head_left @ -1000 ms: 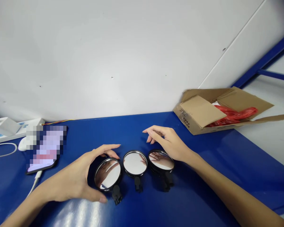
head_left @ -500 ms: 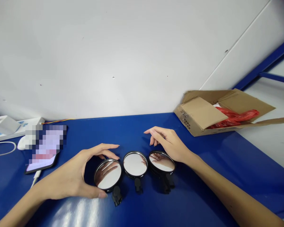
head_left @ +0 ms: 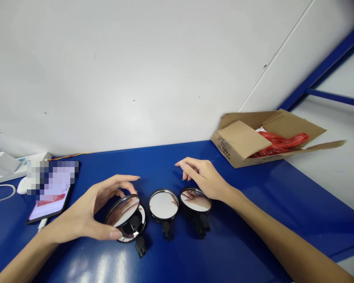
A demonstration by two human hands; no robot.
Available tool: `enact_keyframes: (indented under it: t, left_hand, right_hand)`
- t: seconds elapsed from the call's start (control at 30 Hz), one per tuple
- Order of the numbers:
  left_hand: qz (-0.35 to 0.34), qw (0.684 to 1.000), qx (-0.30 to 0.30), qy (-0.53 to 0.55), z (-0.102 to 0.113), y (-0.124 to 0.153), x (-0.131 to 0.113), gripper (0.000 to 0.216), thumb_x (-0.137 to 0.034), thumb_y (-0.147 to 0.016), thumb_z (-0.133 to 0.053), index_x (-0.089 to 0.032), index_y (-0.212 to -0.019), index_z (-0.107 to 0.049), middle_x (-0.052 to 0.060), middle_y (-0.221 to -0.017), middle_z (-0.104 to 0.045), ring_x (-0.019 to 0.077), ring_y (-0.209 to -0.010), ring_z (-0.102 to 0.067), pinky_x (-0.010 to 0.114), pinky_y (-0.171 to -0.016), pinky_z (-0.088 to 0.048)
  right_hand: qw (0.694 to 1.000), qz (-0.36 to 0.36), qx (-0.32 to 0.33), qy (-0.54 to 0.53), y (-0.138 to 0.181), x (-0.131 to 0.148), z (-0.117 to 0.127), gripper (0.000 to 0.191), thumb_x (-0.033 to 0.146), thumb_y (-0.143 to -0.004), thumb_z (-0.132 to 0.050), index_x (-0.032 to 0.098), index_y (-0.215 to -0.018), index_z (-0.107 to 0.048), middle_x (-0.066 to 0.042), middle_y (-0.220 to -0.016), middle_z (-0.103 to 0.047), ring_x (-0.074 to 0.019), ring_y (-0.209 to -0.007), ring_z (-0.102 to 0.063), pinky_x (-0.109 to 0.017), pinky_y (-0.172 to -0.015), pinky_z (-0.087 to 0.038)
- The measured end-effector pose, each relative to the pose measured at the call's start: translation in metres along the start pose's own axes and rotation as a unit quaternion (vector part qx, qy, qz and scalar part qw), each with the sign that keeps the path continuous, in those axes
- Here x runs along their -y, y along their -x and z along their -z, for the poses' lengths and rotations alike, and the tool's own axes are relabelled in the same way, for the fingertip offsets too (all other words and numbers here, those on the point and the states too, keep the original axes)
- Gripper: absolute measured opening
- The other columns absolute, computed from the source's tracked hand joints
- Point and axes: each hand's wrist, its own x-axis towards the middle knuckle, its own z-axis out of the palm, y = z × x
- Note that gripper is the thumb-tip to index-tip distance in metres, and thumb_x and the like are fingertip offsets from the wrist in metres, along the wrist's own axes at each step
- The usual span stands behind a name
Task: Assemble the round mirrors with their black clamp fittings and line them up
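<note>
A round black-rimmed mirror point(head_left: 122, 211) is pinched by its edge between the thumb and fingers of my left hand point(head_left: 94, 210). It is tilted up above a second round mirror point(head_left: 142, 214), which lies on the blue table with its black clip pointing toward me. To the right lies the middle mirror point(head_left: 164, 204), face up and untouched. My right hand point(head_left: 205, 177) is just behind the right mirror point(head_left: 195, 199), holding nothing, its index finger stretched out and the others loosely bent. That right mirror seems to rest on another one.
An opened cardboard box point(head_left: 242, 137) with a red plastic bag point(head_left: 283, 142) inside stands at the back right. On the left are a phone point(head_left: 51, 192) on a white cable and a white power strip point(head_left: 32, 162). A white wall point(head_left: 129, 63) borders the table's back.
My left hand has lifted the upper left mirror and tilted it, uncovering the mirror beneath. The right hand keeps its pose. The whole view has shifted slightly.
</note>
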Motion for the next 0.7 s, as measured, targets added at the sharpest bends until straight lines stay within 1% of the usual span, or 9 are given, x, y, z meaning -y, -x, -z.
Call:
enact_keyframes:
  t: [0.1, 0.23, 0.27, 0.33, 0.43, 0.47, 0.53, 0.6, 0.7]
  left_hand:
    - [-0.029, 0.995, -0.064, 0.071, -0.006, -0.003, -0.002, 0.090, -0.046, -0.072, -0.104, -0.030, -0.153, -0.069, 0.013, -0.134, -0.075, 0.0378, -0.129, -0.070, 0.047, -0.116, -0.054]
    - [-0.053, 0.980, -0.161, 0.104, -0.019, -0.005, -0.009, 0.071, -0.037, -0.082, -0.102, -0.032, -0.146, -0.070, 0.008, -0.133, -0.070, 0.0257, -0.114, -0.072, 0.034, -0.100, -0.060]
    - [-0.056, 0.977, -0.187, 0.090, -0.024, -0.005, -0.011, 0.071, -0.035, -0.083, -0.102, -0.033, -0.146, -0.069, 0.007, -0.132, -0.069, 0.0243, -0.113, -0.071, 0.031, -0.096, -0.059]
    - [-0.068, 0.970, -0.231, 0.041, -0.036, -0.002, -0.014, 0.072, -0.035, -0.084, -0.102, -0.035, -0.147, -0.068, 0.007, -0.134, -0.068, 0.0262, -0.120, -0.068, 0.032, -0.098, -0.058]
    - [-0.110, 0.958, -0.261, -0.051, -0.058, 0.004, -0.020, 0.071, -0.037, -0.086, -0.100, -0.041, -0.150, -0.067, 0.006, -0.150, -0.058, 0.0297, -0.131, -0.063, 0.041, -0.116, -0.053]
    - [-0.113, 0.955, -0.263, -0.071, -0.065, 0.006, -0.022, 0.079, -0.038, -0.086, -0.099, -0.045, -0.155, -0.063, 0.005, -0.150, -0.056, 0.0300, -0.131, -0.063, 0.042, -0.117, -0.053]
    - [-0.107, 0.954, -0.263, -0.095, -0.077, 0.009, -0.025, 0.090, -0.039, -0.087, -0.098, -0.051, -0.164, -0.053, 0.005, -0.144, -0.053, 0.0297, -0.128, -0.064, 0.040, -0.107, -0.058]
    - [-0.118, 0.952, -0.258, -0.119, -0.083, 0.010, -0.027, 0.094, -0.037, -0.086, -0.098, -0.052, -0.166, -0.051, 0.005, -0.141, -0.053, 0.0296, -0.124, -0.064, 0.039, -0.100, -0.061]
    - [-0.150, 0.933, -0.275, -0.178, -0.086, 0.008, -0.026, 0.087, -0.033, -0.085, -0.097, -0.045, -0.162, -0.059, 0.007, -0.139, -0.056, 0.0300, -0.122, -0.064, 0.040, -0.096, -0.065]
  right_hand:
    - [1.000, 0.009, -0.007, 0.005, 0.000, 0.001, 0.000, 0.046, 0.057, -0.118, -0.051, 0.024, -0.116, -0.083, -0.002, -0.083, -0.080, -0.0215, -0.078, -0.074, -0.035, -0.076, -0.055]
    - [0.999, 0.032, -0.028, 0.007, 0.001, 0.004, 0.000, 0.041, 0.051, -0.118, -0.051, 0.023, -0.118, -0.082, -0.003, -0.090, -0.080, -0.0218, -0.084, -0.074, -0.036, -0.079, -0.054]
    - [0.998, 0.052, -0.039, 0.010, 0.002, 0.007, 0.000, 0.038, 0.048, -0.118, -0.053, 0.022, -0.118, -0.081, -0.004, -0.092, -0.080, -0.0220, -0.086, -0.073, -0.037, -0.082, -0.053]
    - [0.989, 0.131, -0.061, 0.026, 0.006, 0.016, -0.001, 0.031, 0.040, -0.117, -0.055, 0.022, -0.116, -0.080, -0.003, -0.091, -0.079, -0.0217, -0.087, -0.070, -0.039, -0.086, -0.051]
    - [0.955, 0.283, -0.057, 0.071, 0.018, 0.039, -0.008, 0.024, 0.032, -0.118, -0.056, 0.022, -0.122, -0.077, -0.001, -0.089, -0.077, -0.0201, -0.084, -0.065, -0.040, -0.087, -0.045]
    - [0.945, 0.313, -0.042, 0.089, 0.023, 0.047, -0.012, 0.024, 0.034, -0.118, -0.057, 0.020, -0.126, -0.075, -0.002, -0.094, -0.078, -0.0201, -0.086, -0.065, -0.040, -0.085, -0.044]
    - [0.920, 0.363, -0.012, 0.150, 0.032, 0.062, -0.020, 0.034, 0.046, -0.119, -0.057, 0.017, -0.125, -0.075, -0.005, -0.100, -0.078, -0.0215, -0.089, -0.063, -0.040, -0.081, -0.040]
    - [0.902, 0.386, -0.028, 0.190, 0.038, 0.071, -0.027, 0.042, 0.052, -0.119, -0.058, 0.014, -0.115, -0.076, -0.006, -0.094, -0.075, -0.0224, -0.086, -0.059, -0.040, -0.079, -0.038]
    - [0.894, 0.385, -0.051, 0.223, 0.041, 0.074, -0.031, 0.033, 0.043, -0.119, -0.061, 0.015, -0.106, -0.075, -0.004, -0.091, -0.073, -0.0220, -0.086, -0.055, -0.040, -0.079, -0.036]
